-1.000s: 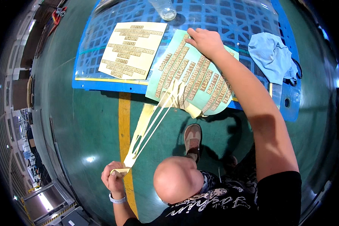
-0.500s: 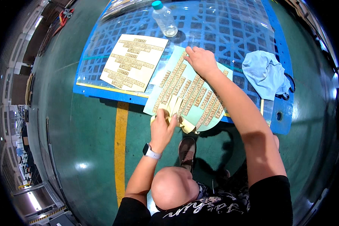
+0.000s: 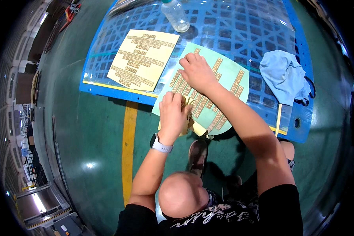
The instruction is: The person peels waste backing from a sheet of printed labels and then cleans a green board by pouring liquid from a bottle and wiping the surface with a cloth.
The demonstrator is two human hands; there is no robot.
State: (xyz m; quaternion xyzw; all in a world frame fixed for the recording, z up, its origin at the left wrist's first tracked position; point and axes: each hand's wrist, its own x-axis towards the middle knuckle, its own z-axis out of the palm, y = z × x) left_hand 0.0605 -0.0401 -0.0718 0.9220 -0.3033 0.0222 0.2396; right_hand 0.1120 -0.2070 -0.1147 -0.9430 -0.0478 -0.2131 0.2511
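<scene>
A light green stencil sheet [image 3: 236,74] with rows of brown cut-out lettering lies slanted at the table's near edge, its lower part jutting past it. My left hand [image 3: 171,114] is closed at the sheet's lower left, thumb and fingers pinching crumpled yellow paper strips [image 3: 200,129]. Part of these strips hides behind that hand. On the sheet's upper left, my right hand [image 3: 198,72] presses down with bent fingers, thumb apart. To the left lies a pale yellow sheet [image 3: 120,59] with similar brown lettering, touched by neither hand.
A clear plastic bottle [image 3: 176,17] with a teal cap stands at the back of the blue grid-patterned table [image 3: 232,33]. At the right, a light blue cloth cap [image 3: 280,72] lies near the edge. A yellow line [image 3: 128,153] crosses the green floor.
My left hand has moved up and over the sheet, bunching the yellow strips. My right hand has shifted down and left across the green sheet. The view has tilted slightly.
</scene>
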